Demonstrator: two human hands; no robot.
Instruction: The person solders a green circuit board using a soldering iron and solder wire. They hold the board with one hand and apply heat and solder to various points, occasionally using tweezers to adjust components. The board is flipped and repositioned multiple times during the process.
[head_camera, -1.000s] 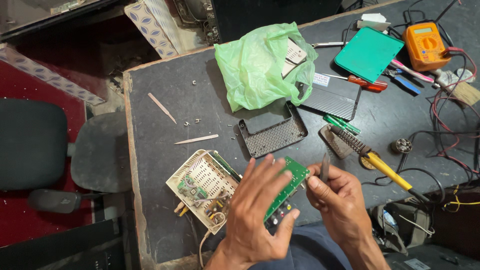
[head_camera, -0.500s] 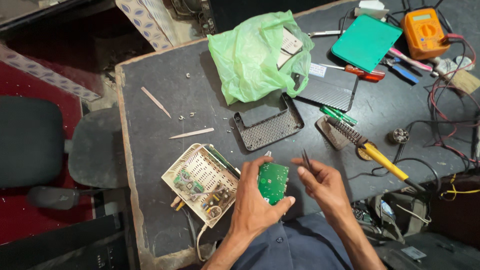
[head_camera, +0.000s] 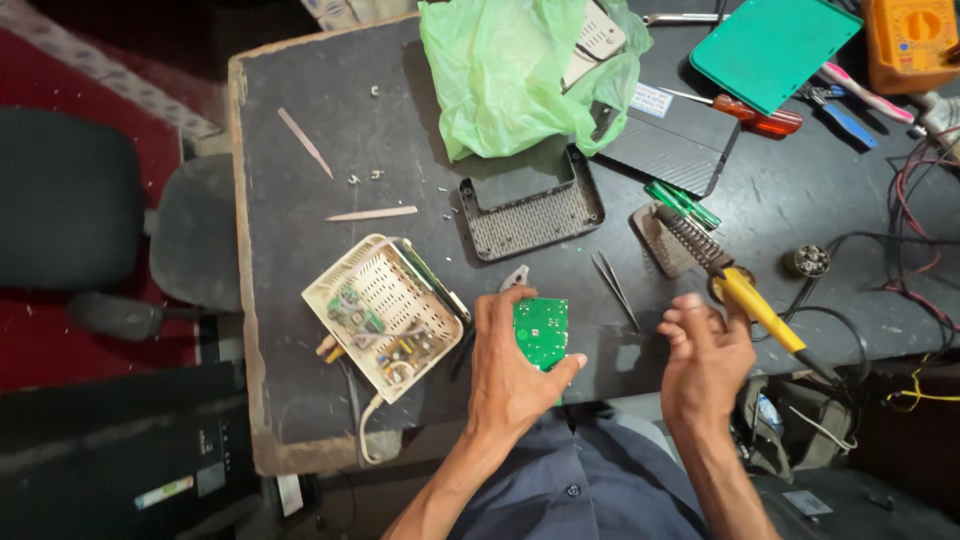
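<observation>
— Left hand was clamped on the green circuit board, thumb on its near right edge, fingers along the left side, held just above the near edge of the dark table.

— And your right?

— Right hand was loose, fingers half curled on nothing, right beside the yellow-handled soldering iron. The tweezers lay on the table between my two hands.

— What worried you?

— I judged the iron the main risk. Whether it was hot I couldn't tell, but my knuckles were nearly against its handle; a careless sweep could have knocked it off its stand. The board was also out over the table's near edge, so a slack grip might have dropped it into my lap.

— Anything else near?

— The open cream casing sat just left of my left hand, its cable trailing off the near edge where my wrist could have snagged it.
</observation>
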